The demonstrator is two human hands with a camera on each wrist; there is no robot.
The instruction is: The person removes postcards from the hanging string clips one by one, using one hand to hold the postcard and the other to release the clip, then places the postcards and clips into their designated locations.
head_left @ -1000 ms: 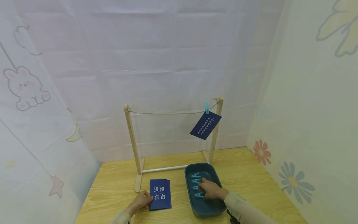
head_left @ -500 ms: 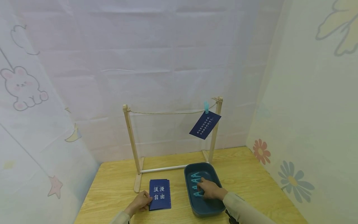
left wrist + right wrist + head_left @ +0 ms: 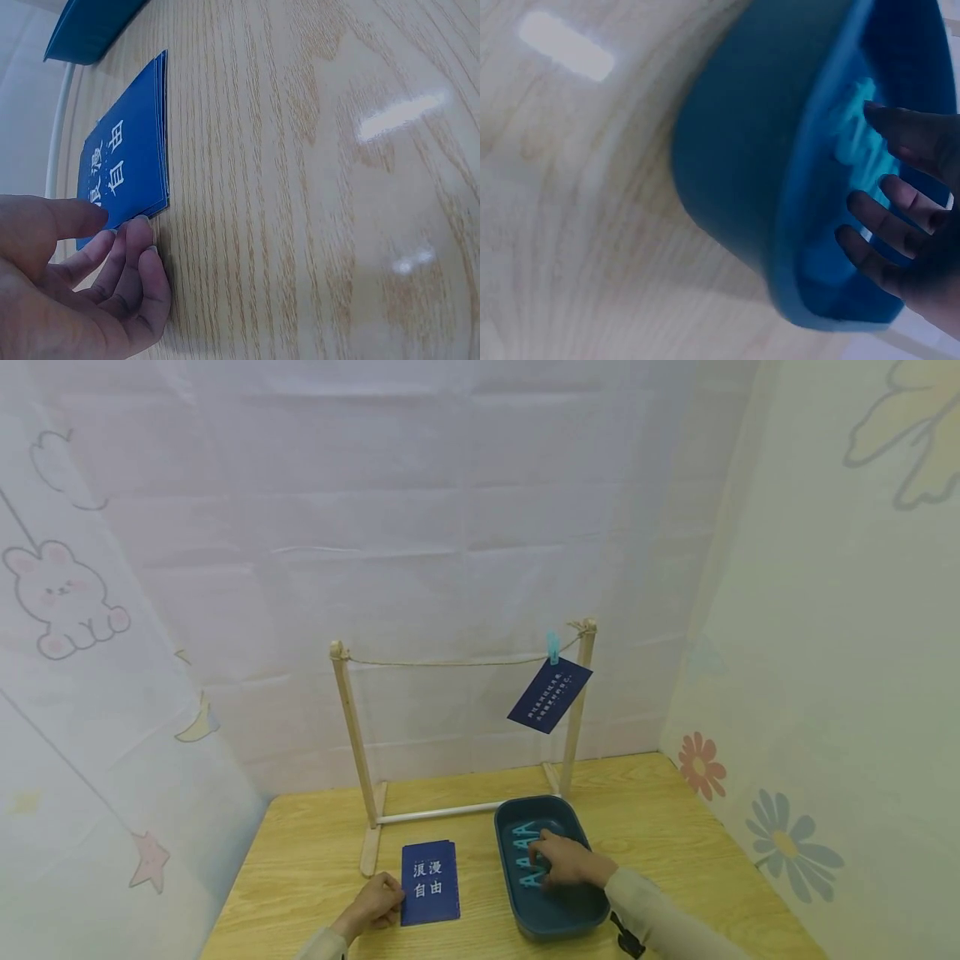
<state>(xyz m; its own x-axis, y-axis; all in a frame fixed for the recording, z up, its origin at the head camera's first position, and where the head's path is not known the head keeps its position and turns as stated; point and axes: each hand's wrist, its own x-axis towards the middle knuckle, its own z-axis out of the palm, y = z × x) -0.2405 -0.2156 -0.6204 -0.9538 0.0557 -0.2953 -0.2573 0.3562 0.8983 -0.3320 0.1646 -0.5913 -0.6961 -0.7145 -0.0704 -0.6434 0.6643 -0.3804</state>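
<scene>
A stack of dark blue cards (image 3: 430,893) with white characters lies flat on the table. My left hand (image 3: 377,902) rests at its left edge, the thumb near the card's surface and the other fingers loosely bent beside the edge. My right hand (image 3: 567,860) is inside a dark teal plastic basin (image 3: 555,922), over a row of light-blue clothes pegs (image 3: 522,832). Its fingers are parted in the right wrist view, and no peg shows between them. The hand covers part of the row.
Behind stands a wooden frame (image 3: 355,743) with a string (image 3: 450,663) tied across it. One blue card (image 3: 551,695) hangs tilted from the string by a light-blue peg (image 3: 553,647), near the right post. Patterned cloth walls (image 3: 450,527) enclose the wooden table (image 3: 645,827).
My right hand's fingers have spread apart and lifted slightly among the pegs. The left thumb has drawn back a little toward the card stack's edge.
</scene>
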